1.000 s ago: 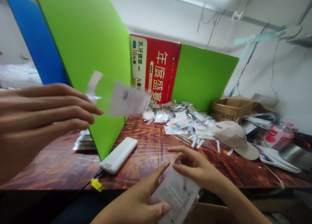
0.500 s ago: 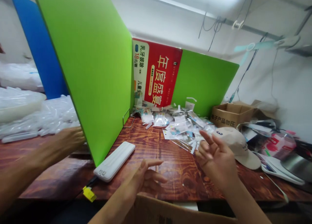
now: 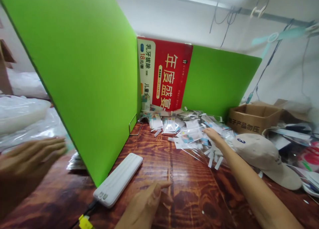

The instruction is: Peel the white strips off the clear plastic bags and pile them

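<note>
My right hand is stretched far forward, its fingers lying on a heap of small clear packets at the foot of the green back panel. Nothing shows in its grasp. Low in the view, my left hand rests on the wooden table with loosely bent fingers and holds nothing. A white power bank lies just left of it, with a cable and yellow tag at its near end.
A green divider stands at the left; beyond it another person's hand hovers over clear plastic bags. A red poster hangs at the back. At the right are a beige cap, a cardboard box and clutter.
A second ago both my hands held a clear bag with a printed sheet; it is gone from view. My right hand has reached forward to the packet heap, and the left has sunk to the table.
</note>
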Demonstrator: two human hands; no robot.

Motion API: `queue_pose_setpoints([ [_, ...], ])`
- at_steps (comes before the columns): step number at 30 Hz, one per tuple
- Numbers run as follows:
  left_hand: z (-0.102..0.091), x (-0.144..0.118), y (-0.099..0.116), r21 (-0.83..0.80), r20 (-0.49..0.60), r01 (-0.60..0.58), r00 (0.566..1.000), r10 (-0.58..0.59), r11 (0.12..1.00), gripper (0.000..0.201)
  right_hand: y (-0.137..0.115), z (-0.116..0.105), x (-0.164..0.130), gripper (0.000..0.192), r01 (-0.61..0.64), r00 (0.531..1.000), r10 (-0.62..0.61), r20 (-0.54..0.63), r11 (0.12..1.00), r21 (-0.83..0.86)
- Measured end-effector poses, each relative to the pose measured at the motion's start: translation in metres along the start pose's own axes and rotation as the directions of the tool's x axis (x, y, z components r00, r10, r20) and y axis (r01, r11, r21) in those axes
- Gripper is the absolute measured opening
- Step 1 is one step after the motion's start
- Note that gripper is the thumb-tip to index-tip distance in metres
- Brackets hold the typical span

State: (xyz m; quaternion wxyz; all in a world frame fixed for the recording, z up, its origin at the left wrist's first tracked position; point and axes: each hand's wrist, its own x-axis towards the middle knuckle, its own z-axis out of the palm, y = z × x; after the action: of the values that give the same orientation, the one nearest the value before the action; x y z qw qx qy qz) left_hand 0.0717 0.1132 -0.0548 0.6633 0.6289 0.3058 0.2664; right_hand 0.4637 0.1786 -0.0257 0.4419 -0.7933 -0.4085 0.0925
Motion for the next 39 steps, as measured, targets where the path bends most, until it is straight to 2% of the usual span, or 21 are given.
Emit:
queue_pose_setpoints([
  [4, -0.004, -0.002, 0.002, 0.204, -0.027, -0.142, 0.988, 0.151, 0.969, 0.057, 0.001, 0.012, 0.010, 0.028, -0.069, 0.995, 0.064, 0.074, 0.995, 0.068],
  [7, -0.010, 0.002, -0.002, 0.415, -0.054, -0.159, 0.979, 0.199, 0.896, 0.052, -0.008, 0.023, 0.002, 0.027, -0.063, 0.993, 0.049, 0.106, 0.989, 0.134],
  [9, -0.013, 0.007, -0.005, 0.556, -0.034, -0.131, 0.983, 0.179, 0.821, 0.052, -0.016, 0.030, -0.014, 0.025, -0.041, 0.991, 0.018, 0.129, 0.983, 0.178],
  [12, -0.016, 0.017, -0.008, 0.743, 0.092, -0.148, 0.988, 0.120, 0.653, 0.049, -0.032, 0.036, -0.050, 0.025, 0.019, 0.990, -0.052, 0.132, 0.971, 0.239],
  [14, -0.015, 0.023, -0.008, 0.805, 0.168, -0.207, 0.978, 0.121, 0.556, 0.048, -0.045, 0.034, -0.076, 0.027, 0.086, 0.988, -0.117, 0.099, 0.958, 0.275],
  [17, -0.011, 0.028, -0.009, 0.829, 0.220, -0.276, 0.961, 0.170, 0.486, 0.041, -0.070, 0.019, -0.113, 0.034, 0.226, 0.972, -0.233, -0.013, 0.929, 0.292],
  [21, -0.007, 0.034, -0.015, 0.829, 0.195, -0.281, 0.956, 0.220, 0.483, 0.043, -0.101, -0.010, -0.168, 0.034, 0.422, 0.904, -0.395, -0.160, 0.884, 0.203],
  [23, -0.006, 0.041, -0.020, 0.820, 0.177, -0.284, 0.952, 0.251, 0.497, 0.045, -0.108, -0.018, -0.196, 0.033, 0.516, 0.851, -0.498, -0.165, 0.851, 0.096],
  [25, -0.004, 0.051, -0.023, 0.804, 0.148, -0.283, 0.947, 0.285, 0.524, 0.050, -0.108, -0.019, -0.221, 0.033, 0.560, 0.825, -0.550, -0.129, 0.827, 0.048],
  [28, 0.000, 0.066, -0.025, 0.755, 0.075, -0.282, 0.934, 0.349, 0.592, 0.061, -0.101, -0.014, -0.243, 0.035, 0.558, 0.827, -0.551, -0.113, 0.829, 0.040],
  [30, 0.000, 0.071, -0.021, 0.708, -0.002, -0.287, 0.913, 0.408, 0.645, 0.055, -0.097, -0.014, -0.248, 0.038, 0.544, 0.831, -0.535, -0.151, 0.838, 0.029],
  [32, -0.003, 0.070, -0.014, 0.659, -0.112, -0.280, 0.881, 0.459, 0.698, 0.050, -0.094, -0.019, -0.249, 0.038, 0.515, 0.842, -0.496, -0.212, 0.856, 0.041],
  [35, -0.010, 0.059, 0.001, 0.587, -0.244, -0.271, 0.839, 0.486, 0.763, 0.055, -0.092, -0.029, -0.250, 0.036, 0.480, 0.854, -0.440, -0.279, 0.873, 0.092],
  [37, -0.010, 0.047, 0.009, 0.562, -0.191, -0.338, 0.835, 0.516, 0.755, 0.057, -0.091, -0.032, -0.255, 0.034, 0.496, 0.846, -0.456, -0.276, 0.863, 0.096],
  [39, -0.006, 0.035, 0.012, 0.552, 0.020, -0.468, 0.835, 0.550, 0.690, 0.068, -0.093, -0.030, -0.261, 0.033, 0.549, 0.821, -0.520, -0.234, 0.833, 0.073],
])
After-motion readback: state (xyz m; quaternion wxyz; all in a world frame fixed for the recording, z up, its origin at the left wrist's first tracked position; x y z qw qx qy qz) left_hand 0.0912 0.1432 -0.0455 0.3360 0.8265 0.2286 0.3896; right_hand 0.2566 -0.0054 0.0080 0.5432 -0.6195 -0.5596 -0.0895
